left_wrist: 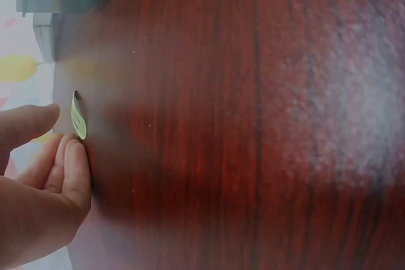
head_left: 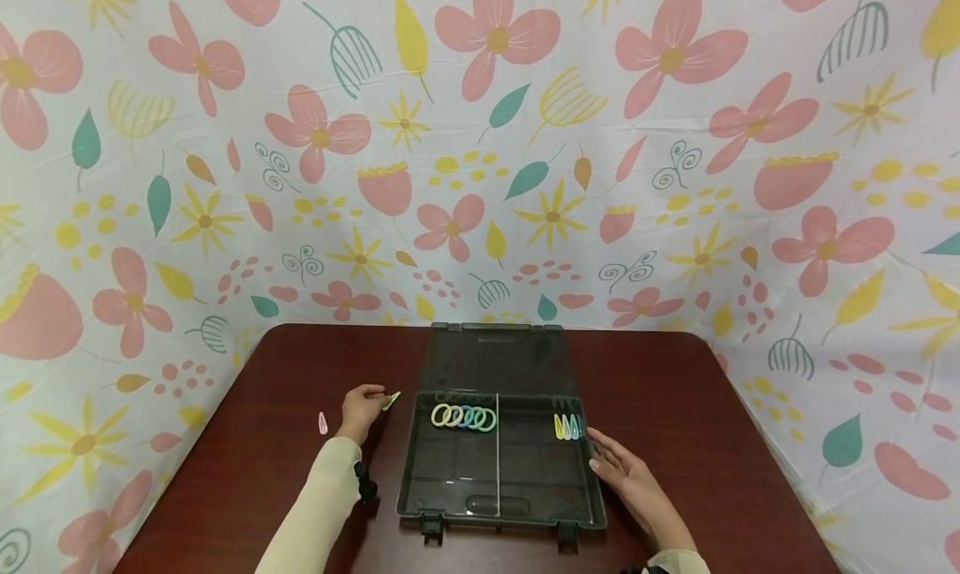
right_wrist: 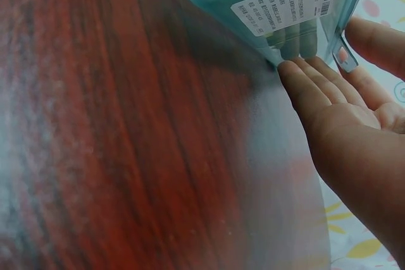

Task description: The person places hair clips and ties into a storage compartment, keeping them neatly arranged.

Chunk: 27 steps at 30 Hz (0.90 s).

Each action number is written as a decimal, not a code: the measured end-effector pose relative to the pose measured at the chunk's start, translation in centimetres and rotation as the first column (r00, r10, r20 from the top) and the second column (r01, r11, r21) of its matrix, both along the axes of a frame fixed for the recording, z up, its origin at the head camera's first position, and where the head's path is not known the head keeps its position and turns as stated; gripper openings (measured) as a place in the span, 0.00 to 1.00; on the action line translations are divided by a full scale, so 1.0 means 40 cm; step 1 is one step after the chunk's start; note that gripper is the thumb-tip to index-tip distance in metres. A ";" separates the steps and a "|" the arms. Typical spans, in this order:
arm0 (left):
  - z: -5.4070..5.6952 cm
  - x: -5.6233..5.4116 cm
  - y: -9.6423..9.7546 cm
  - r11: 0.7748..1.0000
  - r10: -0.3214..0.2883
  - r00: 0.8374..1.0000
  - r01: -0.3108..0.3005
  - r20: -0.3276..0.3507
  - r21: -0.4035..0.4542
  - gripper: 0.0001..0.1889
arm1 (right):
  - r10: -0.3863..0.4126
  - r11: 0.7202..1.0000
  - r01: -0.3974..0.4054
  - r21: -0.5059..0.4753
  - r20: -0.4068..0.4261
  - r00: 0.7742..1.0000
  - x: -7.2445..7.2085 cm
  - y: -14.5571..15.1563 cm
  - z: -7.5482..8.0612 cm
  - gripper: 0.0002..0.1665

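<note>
A green snap hair clip (head_left: 392, 401) lies on the table left of the box. My left hand (head_left: 362, 411) reaches to it, and in the left wrist view the fingertips meet the end of the clip (left_wrist: 78, 118) while the thumb stands apart. A pink hair clip (head_left: 323, 423) lies left of that hand. My right hand (head_left: 633, 478) rests against the right side of the dark clear plastic box (head_left: 551, 474), its fingers (right_wrist: 316, 86) fairly straight along the wall and the thumb near the rim.
The box lid (head_left: 495, 361) lies open toward the back. A divider (head_left: 498, 457) splits the box. Several pastel hair rings (head_left: 465, 417) lie in a row in the left compartment; several hair clips (head_left: 567, 426) stand side by side in the right one. A patterned cloth (head_left: 450, 141) hangs behind.
</note>
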<state>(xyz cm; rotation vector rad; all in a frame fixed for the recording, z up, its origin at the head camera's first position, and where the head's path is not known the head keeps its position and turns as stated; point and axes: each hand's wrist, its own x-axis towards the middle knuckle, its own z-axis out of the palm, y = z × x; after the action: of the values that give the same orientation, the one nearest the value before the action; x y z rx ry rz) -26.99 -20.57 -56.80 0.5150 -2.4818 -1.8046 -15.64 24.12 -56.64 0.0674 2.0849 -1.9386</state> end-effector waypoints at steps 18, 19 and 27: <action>0.002 -0.005 0.007 0.981 -0.048 0.998 0.040 -0.036 -0.191 0.10 | -0.025 1.000 0.025 -0.009 0.022 0.999 -0.003 -0.002 -0.008 0.37; 0.001 -0.004 0.008 0.981 -0.049 0.998 0.042 -0.031 -0.189 0.10 | -0.026 1.000 0.026 -0.006 0.022 0.999 -0.003 -0.002 -0.008 0.37; -0.003 -0.007 0.004 0.989 -0.056 0.998 0.057 0.009 -0.133 0.09 | -0.022 1.000 0.022 0.004 0.007 1.000 -0.005 -0.002 -0.009 0.37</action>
<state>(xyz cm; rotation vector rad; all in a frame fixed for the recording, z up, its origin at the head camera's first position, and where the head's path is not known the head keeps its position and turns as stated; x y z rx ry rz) -27.28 -20.41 -56.94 0.4467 -2.6230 -1.6414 -15.83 24.03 -56.98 0.0980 2.0916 -1.9442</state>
